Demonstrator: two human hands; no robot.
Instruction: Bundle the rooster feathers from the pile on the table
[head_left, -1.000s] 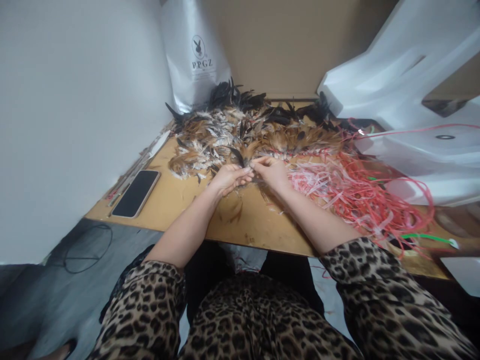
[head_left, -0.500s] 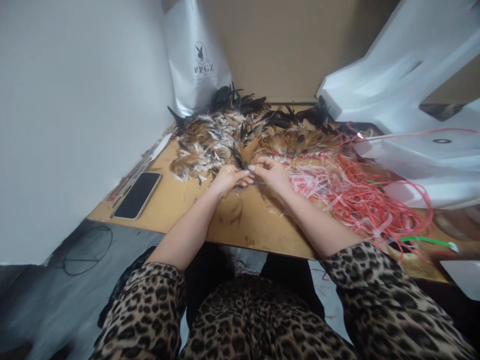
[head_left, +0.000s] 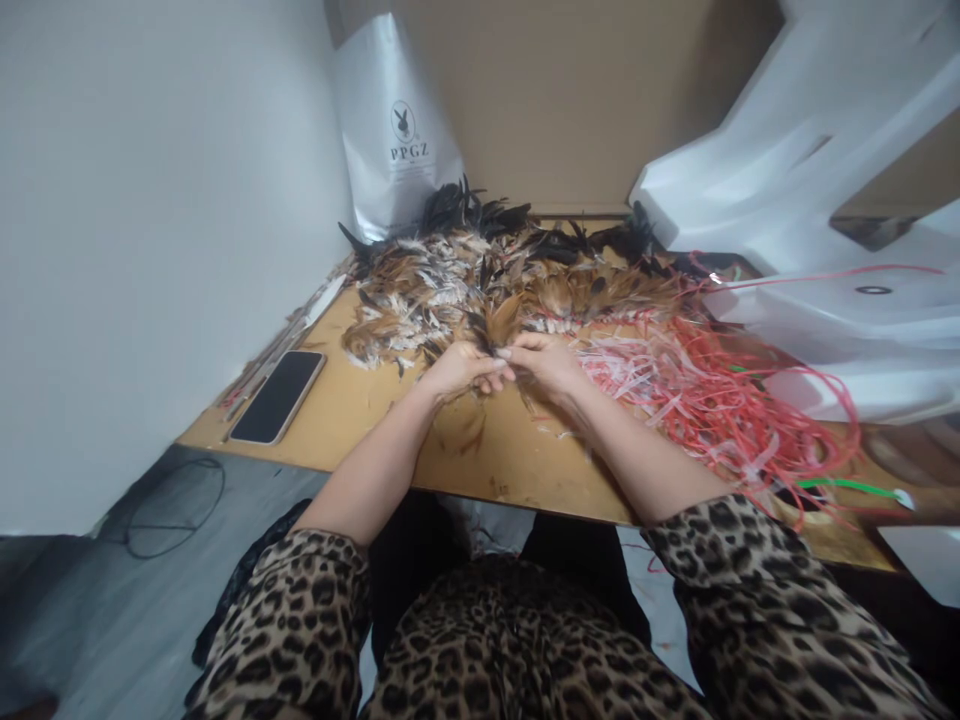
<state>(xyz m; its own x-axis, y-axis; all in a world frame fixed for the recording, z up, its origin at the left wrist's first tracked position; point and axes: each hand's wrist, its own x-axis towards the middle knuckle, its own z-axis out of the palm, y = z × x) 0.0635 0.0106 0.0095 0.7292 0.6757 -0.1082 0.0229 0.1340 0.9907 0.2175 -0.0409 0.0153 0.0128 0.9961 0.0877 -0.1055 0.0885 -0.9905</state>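
Between my two hands, over the near side of the feather pile, stands a small bunch of brown and black feathers [head_left: 501, 322], fanned upward. My left hand [head_left: 463, 371] is closed on its base, thumb pressed against the fingers. From the other side my right hand [head_left: 545, 364] pinches the same base, its thumb and fingertips touching those of the left. The feather ends are hidden inside the fingers. Just beyond spreads a pile of loose brown, white and black feathers [head_left: 427, 275].
A phone [head_left: 277, 397] lies at the table's left. Red and pink plastic strips [head_left: 720, 400] are heaped to the right, with a green strip [head_left: 851, 487] nearby. A silver-white bag [head_left: 397, 130] stands behind the feathers. White plastic sheets [head_left: 750, 150] fill the right back. The wooden table [head_left: 510, 465] has stray bits on it.
The view has tilted slightly, so everything sits a little lower. Both hands stay together on the feather bunch, with the fingers shifting only slightly.
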